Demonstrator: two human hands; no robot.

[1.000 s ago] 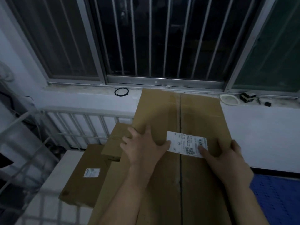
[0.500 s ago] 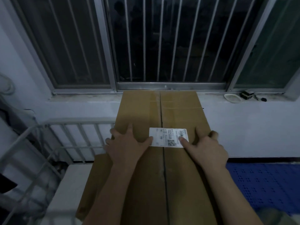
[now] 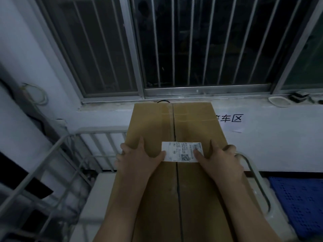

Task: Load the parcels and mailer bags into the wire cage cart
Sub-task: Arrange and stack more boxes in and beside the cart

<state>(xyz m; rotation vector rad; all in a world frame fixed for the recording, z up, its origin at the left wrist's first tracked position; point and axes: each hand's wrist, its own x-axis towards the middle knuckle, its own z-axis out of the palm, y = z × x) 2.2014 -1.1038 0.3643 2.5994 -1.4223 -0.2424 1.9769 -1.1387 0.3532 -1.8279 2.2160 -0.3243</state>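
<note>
A long cardboard parcel is lying lengthwise over the white bed of the wire cage cart. It is sitting between the cart's barred left side and the tubular rail on the right, and its far end is reaching almost to the window sill. Whether its underside is resting on the bed is not showing from here.

The left hand and right hand are bearing on the top face at either side of the shipping label. Each thumb is lying flat toward the label and each forefinger is stretching forward along the top. The outer fingers are curling down over the long edge, so both hands are clasping the parcel across its width. Both forearms are running out nearly straight and parallel along the lid.

Judged by its build, the parcel is behaving as a stiff, dry, unslippery load. Its length is likely making it unwieldy rather than fragile, and its weight is not showing. The taped centre seam is probably giving under pressure, so the firm side edges, where the hands are sitting, are looking like the sound places to take hold. A blue pallet is lying just right of the cart.
</note>
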